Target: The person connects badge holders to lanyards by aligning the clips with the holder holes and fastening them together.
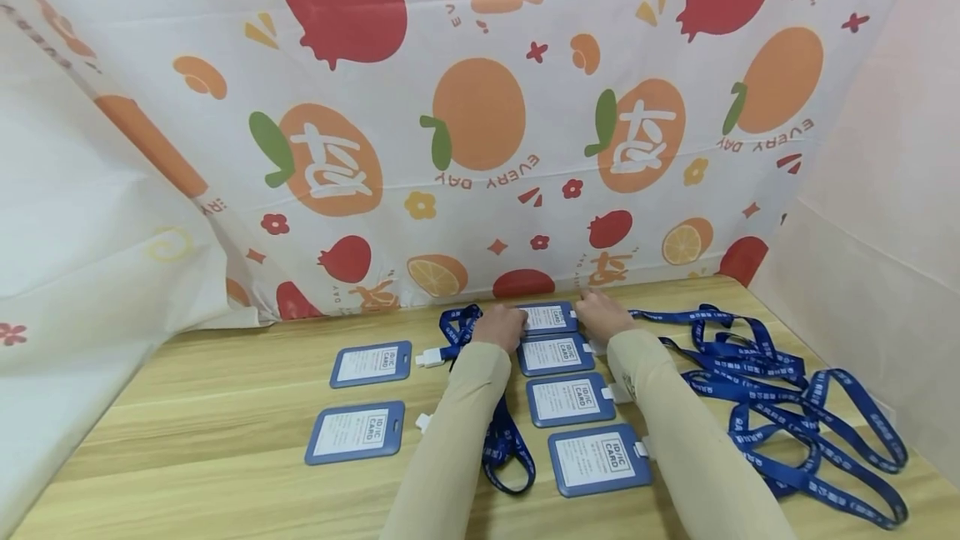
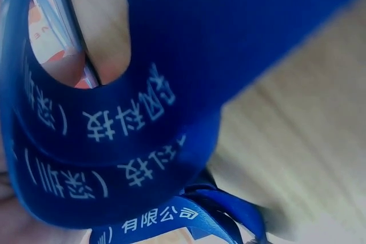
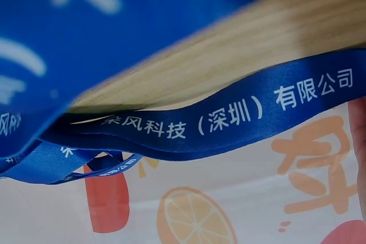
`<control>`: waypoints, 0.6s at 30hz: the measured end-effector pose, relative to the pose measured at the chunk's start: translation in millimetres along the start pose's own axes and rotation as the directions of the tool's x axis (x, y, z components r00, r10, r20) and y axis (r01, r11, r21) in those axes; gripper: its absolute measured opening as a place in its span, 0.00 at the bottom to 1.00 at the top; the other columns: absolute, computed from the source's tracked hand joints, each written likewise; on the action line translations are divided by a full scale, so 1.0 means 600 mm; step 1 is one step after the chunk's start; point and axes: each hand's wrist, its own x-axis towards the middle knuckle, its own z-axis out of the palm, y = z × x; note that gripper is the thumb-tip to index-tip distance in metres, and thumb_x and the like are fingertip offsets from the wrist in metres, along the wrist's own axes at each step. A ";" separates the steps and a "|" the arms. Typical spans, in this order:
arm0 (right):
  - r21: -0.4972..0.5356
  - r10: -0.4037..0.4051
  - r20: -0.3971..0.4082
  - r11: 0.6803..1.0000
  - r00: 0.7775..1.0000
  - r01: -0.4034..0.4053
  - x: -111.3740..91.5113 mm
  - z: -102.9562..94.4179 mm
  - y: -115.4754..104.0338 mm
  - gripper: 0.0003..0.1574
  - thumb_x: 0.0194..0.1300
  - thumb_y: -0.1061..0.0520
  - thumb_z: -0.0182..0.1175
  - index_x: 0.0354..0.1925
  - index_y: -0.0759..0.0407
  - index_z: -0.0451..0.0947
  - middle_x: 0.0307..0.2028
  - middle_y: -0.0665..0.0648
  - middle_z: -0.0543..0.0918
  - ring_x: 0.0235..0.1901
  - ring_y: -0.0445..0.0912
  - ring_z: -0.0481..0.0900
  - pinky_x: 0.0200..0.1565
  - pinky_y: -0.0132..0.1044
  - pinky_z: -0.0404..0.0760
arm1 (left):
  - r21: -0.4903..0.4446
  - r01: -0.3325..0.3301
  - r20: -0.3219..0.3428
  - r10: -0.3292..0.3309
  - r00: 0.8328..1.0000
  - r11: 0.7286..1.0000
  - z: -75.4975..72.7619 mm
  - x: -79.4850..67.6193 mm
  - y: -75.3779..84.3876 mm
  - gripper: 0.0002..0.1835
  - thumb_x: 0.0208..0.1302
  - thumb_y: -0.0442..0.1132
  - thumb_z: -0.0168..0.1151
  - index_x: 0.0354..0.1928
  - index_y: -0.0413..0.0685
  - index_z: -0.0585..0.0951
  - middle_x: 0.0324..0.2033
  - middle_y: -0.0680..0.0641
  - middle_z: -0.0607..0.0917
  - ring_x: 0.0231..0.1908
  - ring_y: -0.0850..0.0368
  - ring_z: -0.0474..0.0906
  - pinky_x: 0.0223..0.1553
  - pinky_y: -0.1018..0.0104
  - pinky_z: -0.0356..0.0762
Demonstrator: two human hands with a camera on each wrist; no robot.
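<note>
In the head view, my left hand (image 1: 501, 327) grips the left end of the farthest blue ID card holder (image 1: 551, 317). The left wrist view shows a thumb and finger (image 2: 108, 44) pinching its thin edge, partly behind a blue lanyard (image 2: 126, 124). My right hand (image 1: 603, 317) is at the holder's other end, fingers bent over the white clip, which they mostly hide. From there a printed blue lanyard (image 1: 675, 317) runs off to the right; the right wrist view shows its strap (image 3: 229, 112) close up. Nearer me, a second card holder (image 1: 557, 354) lies face up between my forearms.
Two more clipped holders, a middle one (image 1: 572, 398) and a front one (image 1: 602, 461), continue the column. On the left lie two holders, one behind (image 1: 371, 363) and one in front (image 1: 355, 432). Looped lanyards (image 1: 810, 423) spread at right; another bundle (image 1: 508, 448) lies by my left forearm. Fruit-print cloth (image 1: 480, 215) hangs behind.
</note>
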 end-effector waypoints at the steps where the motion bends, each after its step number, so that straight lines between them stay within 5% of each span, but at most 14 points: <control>1: 0.002 0.001 -0.001 1.000 1.000 -0.001 0.000 0.001 0.000 0.17 0.60 0.64 0.74 0.48 0.65 0.86 0.47 0.64 0.83 0.49 0.56 0.82 0.55 0.48 0.81 | 0.000 0.001 -0.001 -0.001 1.000 1.000 0.001 0.000 0.000 0.13 0.70 0.36 0.66 0.55 0.47 0.87 0.48 0.46 0.88 0.39 0.54 0.80 0.48 0.59 0.84; 18: 0.001 0.001 0.010 1.000 1.000 -0.001 0.001 0.010 0.003 0.16 0.60 0.64 0.74 0.48 0.65 0.86 0.46 0.64 0.83 0.50 0.56 0.80 0.55 0.48 0.82 | -0.003 0.010 0.008 -0.010 1.000 1.000 -0.001 0.004 0.003 0.13 0.71 0.36 0.64 0.55 0.47 0.87 0.48 0.46 0.88 0.39 0.54 0.80 0.47 0.58 0.84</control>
